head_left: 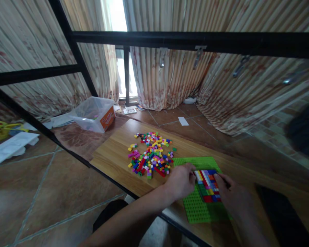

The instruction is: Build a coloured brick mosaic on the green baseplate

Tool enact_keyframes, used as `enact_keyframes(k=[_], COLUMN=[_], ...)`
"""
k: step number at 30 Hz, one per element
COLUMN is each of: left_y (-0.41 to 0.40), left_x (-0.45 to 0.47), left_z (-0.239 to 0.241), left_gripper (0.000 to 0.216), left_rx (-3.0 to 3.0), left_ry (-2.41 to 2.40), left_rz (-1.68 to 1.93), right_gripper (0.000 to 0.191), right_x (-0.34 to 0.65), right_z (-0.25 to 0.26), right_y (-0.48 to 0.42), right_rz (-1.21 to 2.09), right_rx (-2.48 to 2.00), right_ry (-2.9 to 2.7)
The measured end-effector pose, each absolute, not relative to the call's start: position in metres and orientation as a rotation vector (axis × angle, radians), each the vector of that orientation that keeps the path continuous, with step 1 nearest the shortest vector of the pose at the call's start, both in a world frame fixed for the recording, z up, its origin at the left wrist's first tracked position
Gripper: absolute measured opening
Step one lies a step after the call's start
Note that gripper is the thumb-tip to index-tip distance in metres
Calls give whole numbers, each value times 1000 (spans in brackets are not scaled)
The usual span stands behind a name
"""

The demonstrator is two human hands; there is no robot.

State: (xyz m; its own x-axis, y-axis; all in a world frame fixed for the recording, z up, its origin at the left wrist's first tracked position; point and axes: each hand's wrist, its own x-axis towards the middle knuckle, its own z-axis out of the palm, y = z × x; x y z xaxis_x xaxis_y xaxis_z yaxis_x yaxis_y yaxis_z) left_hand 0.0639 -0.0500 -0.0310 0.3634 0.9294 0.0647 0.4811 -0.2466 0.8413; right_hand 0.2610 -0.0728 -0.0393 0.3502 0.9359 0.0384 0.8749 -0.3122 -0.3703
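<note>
A block of multicoloured toy bricks (208, 187) sits over the green studded baseplate (195, 209) on the wooden table. My left hand (181, 181) has its fingers curled at the block's upper left corner, thumb and fingertips pressed together there. At the block's upper right edge, my right hand (229, 192) grips with bent fingers, slightly blurred. Rows of red, white, blue, yellow and green bricks show on top. Whether the block is pressed onto the studs or only rests on them, I cannot tell.
A loose pile of small bricks (154, 157) lies left of the baseplate on the table (113, 147). A dark flat object (283, 212) is at the right. On the floor stands a clear plastic box (90, 113). A black metal frame (170, 38) crosses before the curtains.
</note>
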Motion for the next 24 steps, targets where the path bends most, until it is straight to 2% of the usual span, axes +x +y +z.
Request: enact_keyframes(k=[7,10,15,24], left_y=[-13,-6,-4,1], left_x=[-10,-33,-43,-45], left_z=[-5,-6,-13,-10], left_gripper=[27,24,19,20], left_rx=[1953,2028,2123,2055], left_ry=[1768,1923,1963,1892], left_rz=[805,669,573,647], right_gripper=[59,59,59,59], right_x=[258,259,258,254], right_z=[-35,-36,-38,-37], right_y=[-71,-70,-67,-68], right_rz=[280,275,255,284], right_rx=[-2337,-2333,-2341,-2340], right_ry=[-1584,-1602,-1626,-1594])
